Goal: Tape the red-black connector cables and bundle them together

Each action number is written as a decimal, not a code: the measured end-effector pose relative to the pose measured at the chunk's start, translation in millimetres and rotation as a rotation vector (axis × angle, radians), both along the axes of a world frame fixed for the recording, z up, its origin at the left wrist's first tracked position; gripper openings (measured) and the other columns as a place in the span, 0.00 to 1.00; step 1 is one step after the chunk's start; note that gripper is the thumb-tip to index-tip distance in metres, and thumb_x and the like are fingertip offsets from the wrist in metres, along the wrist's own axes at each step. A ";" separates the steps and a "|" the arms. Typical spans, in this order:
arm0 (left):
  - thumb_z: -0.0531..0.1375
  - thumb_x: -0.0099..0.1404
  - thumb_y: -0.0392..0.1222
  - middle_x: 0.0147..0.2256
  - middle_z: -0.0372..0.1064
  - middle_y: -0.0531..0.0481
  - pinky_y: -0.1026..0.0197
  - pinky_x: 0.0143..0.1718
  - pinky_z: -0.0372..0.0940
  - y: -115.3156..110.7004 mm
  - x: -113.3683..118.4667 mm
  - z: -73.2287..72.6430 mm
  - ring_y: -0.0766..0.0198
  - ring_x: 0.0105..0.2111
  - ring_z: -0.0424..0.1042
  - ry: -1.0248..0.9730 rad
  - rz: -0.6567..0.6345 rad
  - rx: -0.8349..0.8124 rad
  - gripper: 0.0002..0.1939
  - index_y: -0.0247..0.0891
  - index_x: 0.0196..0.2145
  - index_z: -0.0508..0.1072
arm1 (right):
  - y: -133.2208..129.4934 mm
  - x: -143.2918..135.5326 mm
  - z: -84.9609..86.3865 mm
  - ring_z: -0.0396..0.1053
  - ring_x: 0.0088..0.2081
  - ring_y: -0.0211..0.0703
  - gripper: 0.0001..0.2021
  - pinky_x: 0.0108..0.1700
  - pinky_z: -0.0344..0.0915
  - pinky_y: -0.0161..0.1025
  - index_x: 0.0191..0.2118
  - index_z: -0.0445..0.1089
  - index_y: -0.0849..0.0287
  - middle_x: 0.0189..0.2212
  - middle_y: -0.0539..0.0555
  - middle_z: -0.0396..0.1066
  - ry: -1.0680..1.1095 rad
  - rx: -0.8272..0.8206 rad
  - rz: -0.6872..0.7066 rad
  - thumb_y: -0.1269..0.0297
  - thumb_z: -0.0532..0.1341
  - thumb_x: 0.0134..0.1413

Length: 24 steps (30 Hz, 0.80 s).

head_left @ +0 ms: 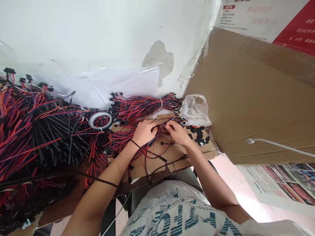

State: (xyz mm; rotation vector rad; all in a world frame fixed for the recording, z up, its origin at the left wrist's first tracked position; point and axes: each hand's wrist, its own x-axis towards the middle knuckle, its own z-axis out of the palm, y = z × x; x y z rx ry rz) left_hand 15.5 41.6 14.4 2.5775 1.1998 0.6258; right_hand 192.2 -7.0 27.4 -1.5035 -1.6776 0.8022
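A bundle of red and black wires with small connectors lies across the cardboard in front of me. My left hand rests on it, fingers closed round the wires and the index finger stretched to the right. Close beside it, my right hand pinches at the bundle's right part. A thin pale strand shows by its fingertips; its ends are hidden. Just behind lies another wire bundle, held by a white tie.
A large heap of wires fills the left side, with a roll of tape at its edge. A clear plastic bag and black scraps lie to the right. A cardboard sheet stands at right; a white wall rises behind.
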 end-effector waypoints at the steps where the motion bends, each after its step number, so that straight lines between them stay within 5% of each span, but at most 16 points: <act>1: 0.53 0.64 0.36 0.46 0.74 0.50 0.52 0.50 0.63 -1.1 0.1 0.5 0.57 0.48 0.70 0.007 0.003 0.000 0.17 0.46 0.47 0.75 | -2.0 0.9 1.2 0.57 0.29 0.38 0.06 0.34 0.55 0.35 0.26 0.56 0.57 0.25 0.48 0.60 0.011 -0.015 0.023 0.68 0.49 0.52; 9: 0.56 0.62 0.46 0.42 0.74 0.45 0.52 0.47 0.63 -3.5 8.8 19.9 0.53 0.45 0.71 0.181 0.014 -0.035 0.13 0.38 0.40 0.73 | -5.2 -7.4 -0.3 0.56 0.24 0.36 0.04 0.30 0.50 0.36 0.27 0.55 0.56 0.21 0.46 0.60 -0.078 -0.058 -0.051 0.69 0.51 0.51; 13: 0.61 0.56 0.57 0.43 0.73 0.38 0.47 0.45 0.62 -1.5 24.2 24.5 0.45 0.46 0.70 0.347 -0.047 -0.016 0.25 0.33 0.43 0.69 | -4.7 -2.8 -7.1 0.58 0.24 0.36 0.05 0.30 0.54 0.35 0.33 0.59 0.56 0.22 0.44 0.61 0.249 -0.069 -0.011 0.65 0.56 0.49; 18: 0.61 0.59 0.52 0.46 0.72 0.42 0.51 0.43 0.62 -0.6 30.1 12.5 0.50 0.46 0.71 0.308 -0.071 -0.047 0.25 0.37 0.50 0.66 | -8.2 6.2 -12.3 0.63 0.28 0.35 0.16 0.36 0.61 0.36 0.43 0.62 0.56 0.23 0.43 0.64 0.719 -0.044 -0.054 0.61 0.63 0.47; 24: 0.62 0.59 0.48 0.42 0.73 0.40 0.51 0.44 0.61 -12.6 28.5 8.3 0.49 0.44 0.71 0.291 0.022 0.132 0.27 0.30 0.53 0.66 | -14.6 12.9 -8.3 0.69 0.35 0.37 0.15 0.41 0.65 0.38 0.42 0.63 0.55 0.27 0.48 0.71 0.819 -0.005 0.011 0.58 0.65 0.51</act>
